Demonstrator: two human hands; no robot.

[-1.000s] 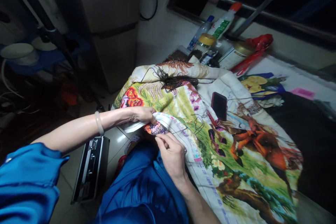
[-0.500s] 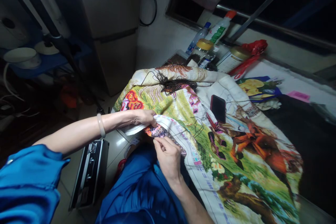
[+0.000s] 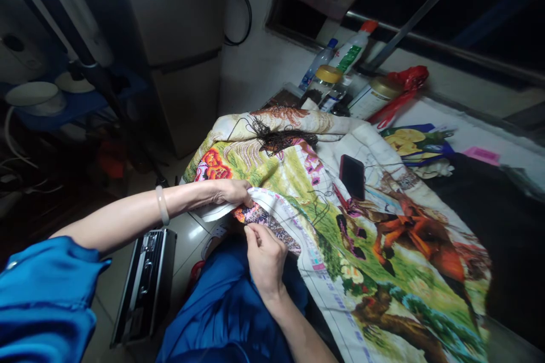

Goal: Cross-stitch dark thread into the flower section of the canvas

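A large cross-stitch cloth (image 3: 293, 173) with flowers, grass and brown horses drapes over the table and down to my lap. My left hand (image 3: 232, 191) grips its folded white edge, the fingers partly hidden behind the cloth. Just below, the back of the fabric shows dark and orange stitches. My right hand (image 3: 264, 252) is closed in a pinch beside that stitched underside; whatever sits between the fingertips is too small to make out. A tangle of dark thread (image 3: 279, 136) lies on the far part of the cloth, and loose strands trail near the middle.
A phone (image 3: 352, 176) rests on the cloth. Behind stand a yellow-lidded jar (image 3: 327, 76), bottles (image 3: 351, 50), a tin (image 3: 377, 95) and a red plastic bag (image 3: 411, 80). A black and silver case (image 3: 145, 283) stands on the floor to the left, near a dark tripod pole (image 3: 102, 82).
My right hand has shifted slightly left and stays pinched near the cloth's underside. The left hand keeps its hold on the edge. The view has moved a little.
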